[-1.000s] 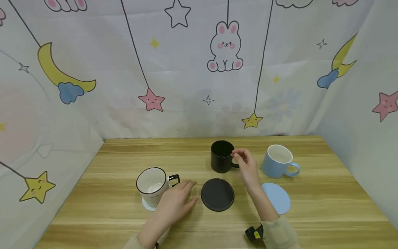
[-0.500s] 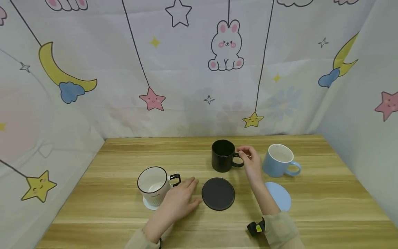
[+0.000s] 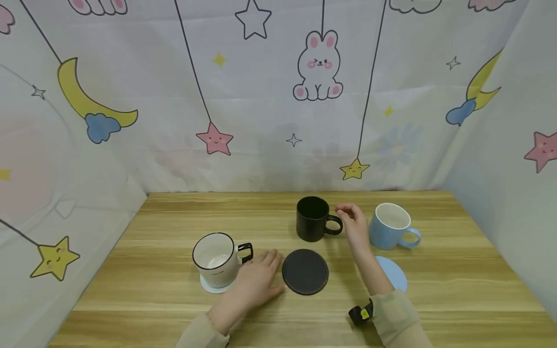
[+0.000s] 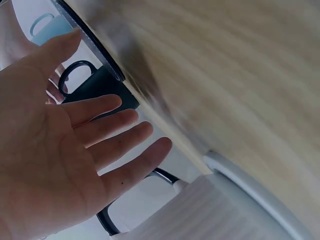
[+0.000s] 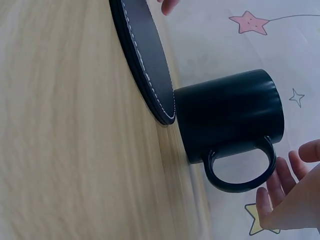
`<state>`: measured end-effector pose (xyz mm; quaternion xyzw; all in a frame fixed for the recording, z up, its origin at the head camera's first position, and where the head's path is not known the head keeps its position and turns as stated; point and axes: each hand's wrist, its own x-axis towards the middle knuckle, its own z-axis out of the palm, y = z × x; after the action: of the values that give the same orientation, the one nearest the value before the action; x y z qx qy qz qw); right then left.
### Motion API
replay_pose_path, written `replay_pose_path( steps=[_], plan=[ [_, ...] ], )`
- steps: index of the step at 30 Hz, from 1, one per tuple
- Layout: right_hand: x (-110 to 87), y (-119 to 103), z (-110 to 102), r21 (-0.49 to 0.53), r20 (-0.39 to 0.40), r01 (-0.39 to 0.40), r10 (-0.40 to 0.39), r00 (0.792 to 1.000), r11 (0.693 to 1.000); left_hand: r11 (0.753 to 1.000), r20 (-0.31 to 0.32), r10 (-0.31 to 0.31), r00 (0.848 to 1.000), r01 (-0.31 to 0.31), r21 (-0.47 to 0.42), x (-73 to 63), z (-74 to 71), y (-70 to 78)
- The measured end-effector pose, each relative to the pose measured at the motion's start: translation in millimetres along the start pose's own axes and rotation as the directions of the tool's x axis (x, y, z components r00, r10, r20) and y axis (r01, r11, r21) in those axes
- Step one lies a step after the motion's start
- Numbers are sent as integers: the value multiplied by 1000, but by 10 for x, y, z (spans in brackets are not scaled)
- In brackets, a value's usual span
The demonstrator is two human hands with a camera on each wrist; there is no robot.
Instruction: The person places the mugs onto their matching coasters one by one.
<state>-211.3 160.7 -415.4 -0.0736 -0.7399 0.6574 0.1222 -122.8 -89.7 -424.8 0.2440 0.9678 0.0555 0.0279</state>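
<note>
A black mug [image 3: 311, 221] stands on the wooden table behind a round black coaster [image 3: 305, 271]. Just right of the mug's handle is my right hand [image 3: 354, 227], fingers loosely bent and holding nothing; the right wrist view shows the fingers close to the handle [image 5: 235, 187]. My left hand [image 3: 256, 278], its fingers straight as the left wrist view shows, lies between the black coaster and a white mug [image 3: 214, 258] with a black rim and black handle. That white mug sits on a pale coaster [image 3: 209, 286], partly hidden beneath it.
A light blue mug [image 3: 389, 227] stands right of my right hand. In front of it lies a light blue coaster [image 3: 393, 274], partly covered by my right forearm. A white patterned curtain [image 3: 261, 169] hangs along the table's back edge.
My right hand has drawn away from the black mug's handle to the right, leaving the whole handle visible. My left hand has shifted slightly right, with its fingers more spread toward the back.
</note>
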Motion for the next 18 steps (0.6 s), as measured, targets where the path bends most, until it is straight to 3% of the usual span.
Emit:
replay_pose_path(
  steps=[5, 18],
  plan=[
    [22, 31, -7, 28, 23, -29, 29, 999, 999, 1000, 33, -3, 999, 2, 23, -10, -2, 18],
    [54, 95, 1, 2, 62, -89, 89, 994, 996, 997, 18, 29, 999, -30, 65, 71, 46, -10]
  ],
)
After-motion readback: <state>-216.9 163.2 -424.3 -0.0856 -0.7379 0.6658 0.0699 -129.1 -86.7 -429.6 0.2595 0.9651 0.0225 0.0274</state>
